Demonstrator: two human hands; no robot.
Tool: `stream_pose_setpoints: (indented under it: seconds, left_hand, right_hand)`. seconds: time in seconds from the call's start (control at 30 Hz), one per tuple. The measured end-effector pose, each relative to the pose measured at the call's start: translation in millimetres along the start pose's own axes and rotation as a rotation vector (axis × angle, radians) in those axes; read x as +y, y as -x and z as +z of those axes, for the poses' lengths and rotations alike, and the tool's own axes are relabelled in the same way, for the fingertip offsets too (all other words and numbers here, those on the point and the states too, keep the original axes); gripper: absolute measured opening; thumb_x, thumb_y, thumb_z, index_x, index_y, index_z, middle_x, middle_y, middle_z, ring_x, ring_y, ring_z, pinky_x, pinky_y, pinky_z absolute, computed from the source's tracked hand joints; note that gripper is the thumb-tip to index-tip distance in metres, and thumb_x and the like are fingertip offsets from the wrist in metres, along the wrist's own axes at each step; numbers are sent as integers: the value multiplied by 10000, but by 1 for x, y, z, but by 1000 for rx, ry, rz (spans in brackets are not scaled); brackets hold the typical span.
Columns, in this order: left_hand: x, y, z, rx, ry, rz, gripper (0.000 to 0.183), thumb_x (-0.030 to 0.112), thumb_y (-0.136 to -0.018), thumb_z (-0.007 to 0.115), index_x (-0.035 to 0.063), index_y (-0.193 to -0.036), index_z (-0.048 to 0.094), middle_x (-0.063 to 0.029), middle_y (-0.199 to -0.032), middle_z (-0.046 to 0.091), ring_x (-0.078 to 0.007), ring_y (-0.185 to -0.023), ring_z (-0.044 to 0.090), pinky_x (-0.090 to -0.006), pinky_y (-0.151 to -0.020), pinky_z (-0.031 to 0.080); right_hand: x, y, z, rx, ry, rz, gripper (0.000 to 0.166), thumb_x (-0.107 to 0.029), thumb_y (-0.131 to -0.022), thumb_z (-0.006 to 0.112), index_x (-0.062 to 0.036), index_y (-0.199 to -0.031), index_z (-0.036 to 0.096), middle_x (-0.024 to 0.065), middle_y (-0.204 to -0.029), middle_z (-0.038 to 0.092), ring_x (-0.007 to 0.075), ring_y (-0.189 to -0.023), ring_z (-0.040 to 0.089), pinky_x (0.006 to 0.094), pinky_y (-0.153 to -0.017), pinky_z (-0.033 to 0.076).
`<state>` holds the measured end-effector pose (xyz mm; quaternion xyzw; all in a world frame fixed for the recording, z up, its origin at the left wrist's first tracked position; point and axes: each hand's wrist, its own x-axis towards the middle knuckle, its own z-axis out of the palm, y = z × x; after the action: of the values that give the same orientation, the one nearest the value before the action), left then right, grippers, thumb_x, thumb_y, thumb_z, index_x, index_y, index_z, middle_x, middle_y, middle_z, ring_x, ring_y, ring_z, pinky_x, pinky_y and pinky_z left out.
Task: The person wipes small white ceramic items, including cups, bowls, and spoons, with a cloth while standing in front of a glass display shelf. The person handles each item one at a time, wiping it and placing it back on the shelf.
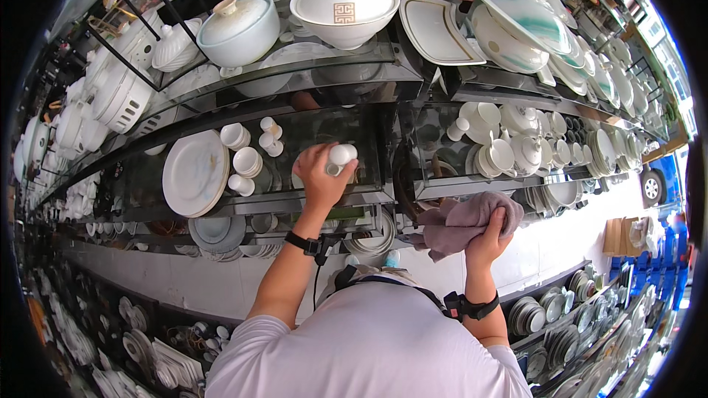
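Observation:
My left hand [323,183] reaches over the glass shelf [348,121] and grips a small white ceramic piece [342,153] between thumb and fingers. Just below that piece shows another small pale round form, partly hidden; I cannot tell if it is a second piece or a reflection. Bunched in my right hand [487,246] is a greyish-purple cloth [464,220], held in front of the neighbouring shelf. Left of my left hand stand stacked white cups [247,161], a few small white ceramic pieces [271,135] and a large round plate [196,174] with a marbled pattern.
Above, a glass shelf bears a lidded white bowl [345,8], a lidded pot [238,33] and a curved rectangular plate [437,30]. Teapots [524,152] and cups crowd the right shelf. Lower down are stacked plates [218,235]. Behind me, more shelves hold dishes [525,315].

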<state>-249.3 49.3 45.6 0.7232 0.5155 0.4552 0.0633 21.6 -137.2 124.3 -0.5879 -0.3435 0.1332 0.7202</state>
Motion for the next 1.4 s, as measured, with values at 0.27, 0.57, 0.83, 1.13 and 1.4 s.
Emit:
stream_pose_setpoints:
  seconds: [0.27,0.57,0.83,1.13,1.4]
  left_hand:
    - [-7,17,-28,35,-107,-25,475,393,-768,874,134,-1134,720,-18,-1082,722,-253,-1071,619,-455,-959,358]
    - [-10,40,-4,-154,-311,-193,524,403,-790,850,121,-1207,701,-41,-1084,725,-267,-1095,624,-460,-935,380]
    - [-34,41,-17,-42,-298,-371,615,310,-817,842,71,-1335,613,-138,-1100,717,-360,-1040,653,-494,-904,471]
    - [-92,30,-52,71,-210,-545,548,249,-860,824,60,-1288,538,-182,-1111,699,-410,-1055,654,-519,-882,521]
    - [-92,30,-69,13,-288,-499,674,310,-842,840,67,-1382,518,-150,-1093,739,-399,-1030,693,-519,-860,545]
  right_hand:
    - [17,-20,-7,13,9,-14,269,-231,-1089,564,5,-1197,634,79,-1171,654,169,-1071,592,327,-995,463]
    - [21,-33,-13,-16,-2,-42,287,-224,-1086,580,3,-1259,612,75,-1220,645,171,-1127,583,342,-1041,448]
    - [30,-44,-11,-23,-36,9,304,-244,-1087,574,35,-1174,659,100,-1137,689,171,-1048,617,325,-968,476]
    - [8,-27,29,-145,-52,30,268,-193,-1066,602,55,-1103,696,83,-1067,717,160,-977,631,321,-906,495]
    - [1,-2,40,-219,-65,-3,284,-214,-1070,603,41,-1177,669,91,-1171,690,172,-1085,615,322,-1005,460]
